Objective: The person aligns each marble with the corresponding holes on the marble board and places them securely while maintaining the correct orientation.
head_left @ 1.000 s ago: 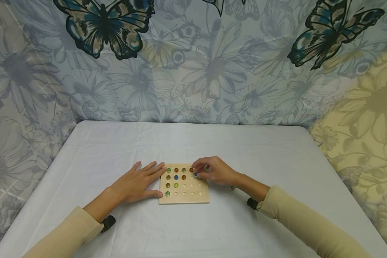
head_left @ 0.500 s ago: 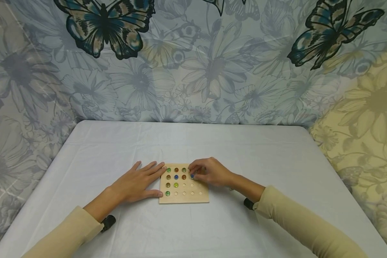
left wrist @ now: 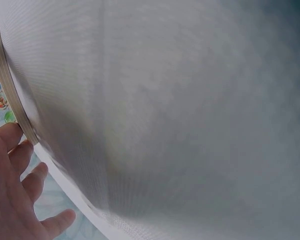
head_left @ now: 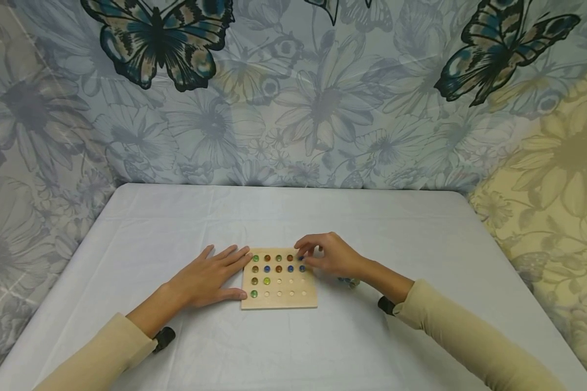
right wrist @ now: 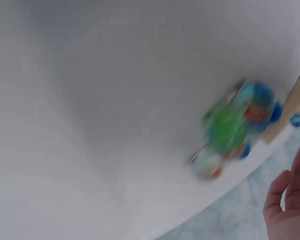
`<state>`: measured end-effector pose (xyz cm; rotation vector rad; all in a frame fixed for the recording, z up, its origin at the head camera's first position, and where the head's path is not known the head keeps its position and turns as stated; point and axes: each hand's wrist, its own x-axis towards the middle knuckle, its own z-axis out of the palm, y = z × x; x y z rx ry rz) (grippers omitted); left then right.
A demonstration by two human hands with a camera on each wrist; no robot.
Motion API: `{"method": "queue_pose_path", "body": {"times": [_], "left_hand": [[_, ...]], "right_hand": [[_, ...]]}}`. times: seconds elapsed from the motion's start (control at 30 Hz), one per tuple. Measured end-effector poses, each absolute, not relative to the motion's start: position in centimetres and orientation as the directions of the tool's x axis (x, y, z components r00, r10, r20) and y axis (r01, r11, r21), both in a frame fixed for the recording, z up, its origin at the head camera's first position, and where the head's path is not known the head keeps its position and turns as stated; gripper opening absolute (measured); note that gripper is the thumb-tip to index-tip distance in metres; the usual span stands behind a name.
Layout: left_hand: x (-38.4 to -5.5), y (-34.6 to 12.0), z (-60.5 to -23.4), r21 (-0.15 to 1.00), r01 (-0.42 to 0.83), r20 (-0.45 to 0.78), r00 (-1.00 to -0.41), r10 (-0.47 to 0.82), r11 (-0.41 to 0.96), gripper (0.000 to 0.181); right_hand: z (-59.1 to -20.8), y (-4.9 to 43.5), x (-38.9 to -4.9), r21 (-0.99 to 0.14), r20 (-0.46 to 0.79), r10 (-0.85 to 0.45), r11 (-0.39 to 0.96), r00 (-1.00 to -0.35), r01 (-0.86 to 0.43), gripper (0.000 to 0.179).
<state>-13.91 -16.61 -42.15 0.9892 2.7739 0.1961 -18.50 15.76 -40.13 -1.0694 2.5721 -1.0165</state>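
Observation:
A square wooden board (head_left: 286,301) with rows of round hollows lies on the table. Coloured glass marbles fill its two back rows; more sit at its left side, including a yellow-green marble (head_left: 267,281). My left hand (head_left: 210,279) lies spread along the board's left edge, fingertips and thumb touching it. Over the far right corner hovers my right hand (head_left: 335,256), fingers loosely bent and thumb apart from them. A dark blue marble (head_left: 301,257) shows between its fingertips, apparently in the corner hollow. Just in front of it sits another blue marble (head_left: 302,269).
Beside the right wrist, loose marbles (head_left: 349,282) lie on the white cloth; the right wrist view shows this cluster (right wrist: 227,127) blurred. The table (head_left: 200,217) ends at a flowered fabric backdrop (head_left: 293,108). Several front hollows of the board hold no marble.
My right hand set a blue marble in the second row's fourth hollow, then drew back to the right and away from it. My left hand has stayed in place.

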Motion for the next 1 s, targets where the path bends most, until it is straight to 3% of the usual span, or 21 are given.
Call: {"method": "queue_pose_path", "body": {"times": [0.57, 1.0], "left_hand": [[-13.9, -16.7, -42.1, 0.184, 0.614, -0.132, -0.758, 0.639, 0.767, 0.085], [-13.9, -16.6, -42.0, 0.186, 0.614, -0.129, -0.759, 0.639, 0.767, 0.085]], "right_hand": [[-40.5, 23.4, -18.8, -0.62, 0.06, -0.595, 0.607, -0.802, -0.497, 0.026], [-40.9, 26.0, -17.9, -0.654, 0.024, -0.623, 0.581, -0.782, -0.484, 0.025]]}}
